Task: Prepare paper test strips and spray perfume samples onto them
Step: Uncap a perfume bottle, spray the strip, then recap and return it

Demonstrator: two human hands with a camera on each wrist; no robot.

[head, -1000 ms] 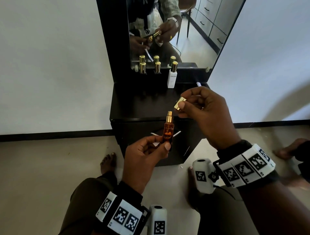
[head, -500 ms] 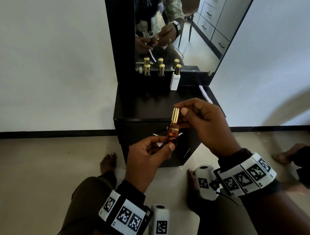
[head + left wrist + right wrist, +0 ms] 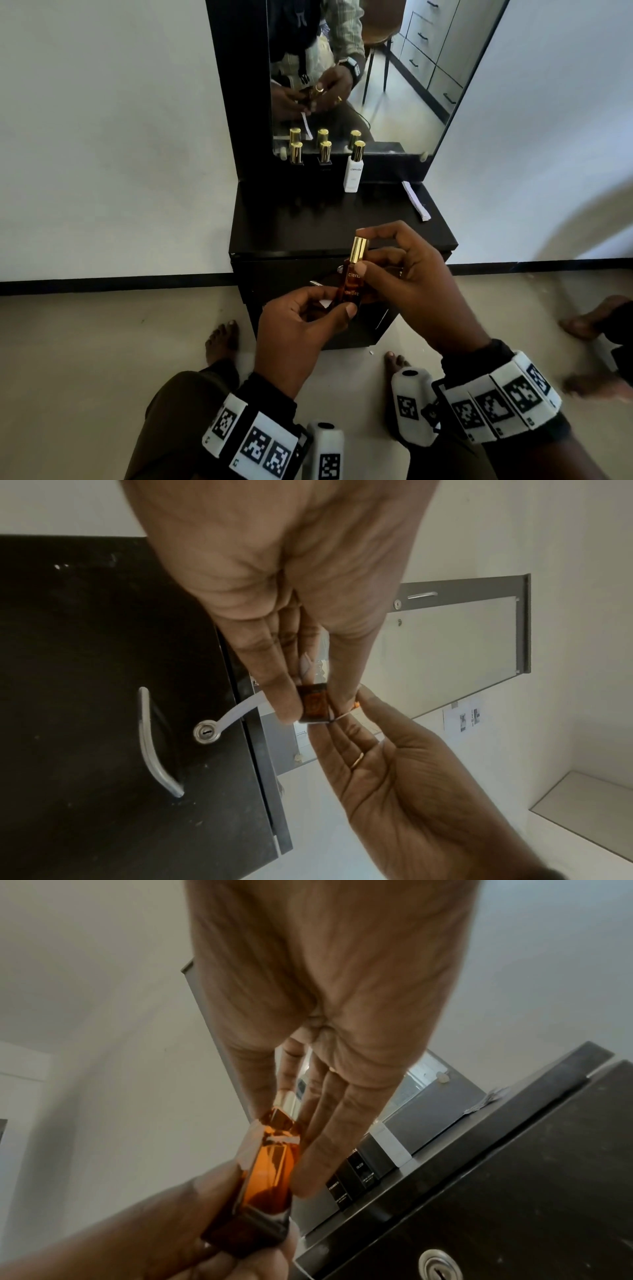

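Observation:
An amber perfume bottle (image 3: 351, 286) stands upright in the air in front of the black cabinet (image 3: 308, 233). My left hand (image 3: 337, 305) grips its lower part between thumb and fingers, and a white paper strip (image 3: 325, 303) is held behind it. In the left wrist view the strip (image 3: 240, 710) curls out past the bottle's base (image 3: 313, 704). The gold cap (image 3: 359, 248) sits on the bottle. My right hand (image 3: 368, 250) pinches the cap, index finger on its top and thumb at the bottle's neck. The right wrist view shows the bottle (image 3: 270, 1167) and cap (image 3: 286, 1100) beside my straight fingers.
At the back of the cabinet top, below the mirror (image 3: 376, 85), stand a white bottle (image 3: 352, 174) and two dark bottles with gold caps (image 3: 296, 154). A stack of paper strips (image 3: 416, 205) lies at its right edge. My bare feet rest on the floor.
One second ago my right hand held the gold cap apart from the open bottle. It has set the cap onto the bottle and still pinches it there.

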